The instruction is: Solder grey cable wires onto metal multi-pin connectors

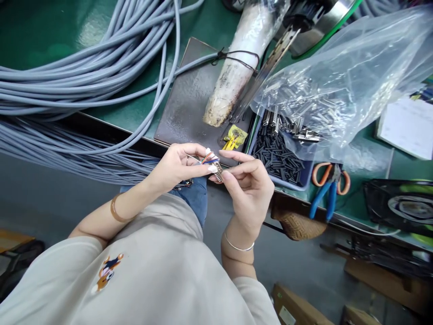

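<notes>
My left hand (pixel 179 164) pinches the stripped end of a grey cable, where thin coloured wires (pixel 209 158) fan out in orange, blue and white. My right hand (pixel 248 185) is closed on a small metal connector shell (pixel 218 170) and holds it against those wire ends. Both hands meet just in front of the bench edge, above my lap. A thin bracelet sits on each wrist.
A big coil of grey cable (pixel 88 67) fills the left of the green bench. A dark metal plate (pixel 189 104) carries a wrapped tool (pixel 237 67). A blue tray of small black sleeves (pixel 277 155), a plastic bag of metal parts (pixel 338 85) and blue-handled pliers (pixel 326 189) lie right.
</notes>
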A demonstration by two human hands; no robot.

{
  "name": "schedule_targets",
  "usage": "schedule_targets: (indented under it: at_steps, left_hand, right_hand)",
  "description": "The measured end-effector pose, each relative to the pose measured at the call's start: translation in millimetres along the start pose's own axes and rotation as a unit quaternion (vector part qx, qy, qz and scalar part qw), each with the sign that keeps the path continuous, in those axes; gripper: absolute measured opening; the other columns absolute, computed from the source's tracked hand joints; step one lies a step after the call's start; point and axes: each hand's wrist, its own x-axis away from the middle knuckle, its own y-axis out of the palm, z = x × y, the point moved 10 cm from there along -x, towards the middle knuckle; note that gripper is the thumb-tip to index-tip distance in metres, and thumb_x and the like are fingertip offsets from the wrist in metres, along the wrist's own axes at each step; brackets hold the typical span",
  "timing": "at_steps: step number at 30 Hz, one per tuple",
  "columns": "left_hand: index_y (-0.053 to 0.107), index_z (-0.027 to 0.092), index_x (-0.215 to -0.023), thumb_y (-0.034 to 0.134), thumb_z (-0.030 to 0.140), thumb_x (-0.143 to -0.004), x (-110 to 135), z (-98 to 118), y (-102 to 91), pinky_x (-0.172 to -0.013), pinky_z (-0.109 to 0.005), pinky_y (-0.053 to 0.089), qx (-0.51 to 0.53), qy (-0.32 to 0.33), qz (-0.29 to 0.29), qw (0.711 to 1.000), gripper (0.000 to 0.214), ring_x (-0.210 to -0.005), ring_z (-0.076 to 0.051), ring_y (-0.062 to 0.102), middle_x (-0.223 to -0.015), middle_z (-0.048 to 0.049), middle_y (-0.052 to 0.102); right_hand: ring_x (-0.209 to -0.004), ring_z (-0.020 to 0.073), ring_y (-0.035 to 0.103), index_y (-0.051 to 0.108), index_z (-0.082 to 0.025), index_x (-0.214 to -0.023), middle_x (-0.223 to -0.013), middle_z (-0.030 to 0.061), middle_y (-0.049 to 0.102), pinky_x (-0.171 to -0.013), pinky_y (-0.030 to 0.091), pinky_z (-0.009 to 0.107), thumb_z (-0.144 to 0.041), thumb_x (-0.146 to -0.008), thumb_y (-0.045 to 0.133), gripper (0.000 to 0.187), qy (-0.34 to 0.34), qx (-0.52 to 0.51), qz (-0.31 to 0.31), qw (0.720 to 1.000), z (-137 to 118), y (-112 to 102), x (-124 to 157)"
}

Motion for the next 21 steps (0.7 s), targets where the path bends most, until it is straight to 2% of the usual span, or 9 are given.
schedule_targets:
  at_steps: [4,7,9,11,15,18,21]
  left_hand:
    - [0.074,0.013,-0.078,0.1,0.027,-0.055,-1,2,-11.5,-0.039,-0.014,0.028,-0.009,0.02,0.052,0.998,0.037,-0.045,-0.001,0.045,-0.065,0.0026,0.067]
    - [0.077,0.013,-0.079,0.099,0.023,-0.055,0,5,-17.3,-0.045,-0.013,0.037,-0.016,0.042,0.067,0.997,0.035,-0.052,-0.002,0.051,-0.071,0.0016,0.069]
    - [0.077,0.013,-0.079,0.099,0.02,-0.055,1,6,-17.0,-0.052,-0.013,0.044,-0.026,0.042,0.059,0.997,0.033,-0.057,-0.004,0.056,-0.074,0.0007,0.07]
    - [0.077,0.013,-0.078,0.099,0.017,-0.054,1,5,-13.3,-0.054,-0.014,0.047,-0.033,0.026,0.038,0.998,0.033,-0.058,-0.005,0.058,-0.071,0.001,0.07]
    - [0.077,0.012,-0.075,0.101,0.02,-0.05,1,7,-6.7,-0.057,-0.016,0.052,-0.02,0.012,-0.001,1.0,0.035,-0.06,-0.007,0.062,-0.068,0.0009,0.069]
    - [0.075,0.013,-0.072,0.102,0.027,-0.051,0,8,-8.9,-0.06,-0.019,0.055,-0.02,0.015,0.001,1.0,0.037,-0.062,-0.009,0.064,-0.069,-0.0003,0.07]
    - [0.073,0.012,-0.067,0.103,0.03,-0.048,-1,7,-8.1,-0.058,-0.019,0.052,-0.027,0.009,-0.005,1.0,0.039,-0.061,-0.009,0.062,-0.066,-0.0001,0.068]
  right_hand:
    - [-0.086,0.0193,0.079,0.063,-0.024,-0.091,-0.12,0.0056,0.077,-0.074,0.067,0.037,-0.017,-0.091,0.073,0.012,-0.11,0.071,0.07,0.989,-15,-8,9]
    - [-0.087,0.0183,0.079,0.065,-0.025,-0.097,-0.106,0.0022,0.08,-0.062,0.062,0.03,-0.012,-0.09,0.072,0.017,-0.17,0.128,0.132,0.968,-27,-17,16]
    - [-0.087,0.017,0.078,0.067,-0.025,-0.099,-0.1,0.0005,0.081,-0.055,0.057,0.025,-0.01,-0.089,0.073,0.019,-0.183,0.152,0.143,0.961,-34,-19,16]
    - [-0.091,0.0177,0.079,0.068,-0.025,-0.096,-0.102,0.0008,0.082,-0.056,0.057,0.025,-0.011,-0.089,0.073,0.017,-0.172,0.169,0.113,0.964,-37,-14,12]
    - [-0.095,0.0215,0.08,0.069,-0.025,-0.09,-0.113,0.0037,0.082,-0.067,0.064,0.032,-0.014,-0.091,0.072,0.011,-0.121,0.18,0.022,0.976,-36,3,7]
    - [-0.089,0.0197,0.08,0.07,-0.025,-0.092,-0.114,0.0038,0.082,-0.064,0.063,0.03,-0.013,-0.089,0.073,0.013,-0.123,0.193,0.004,0.974,-38,9,8]
    - [-0.095,0.0207,0.08,0.068,-0.025,-0.091,-0.116,0.0037,0.081,-0.066,0.063,0.031,-0.011,-0.088,0.074,0.016,-0.146,0.206,0.005,0.968,-42,13,9]
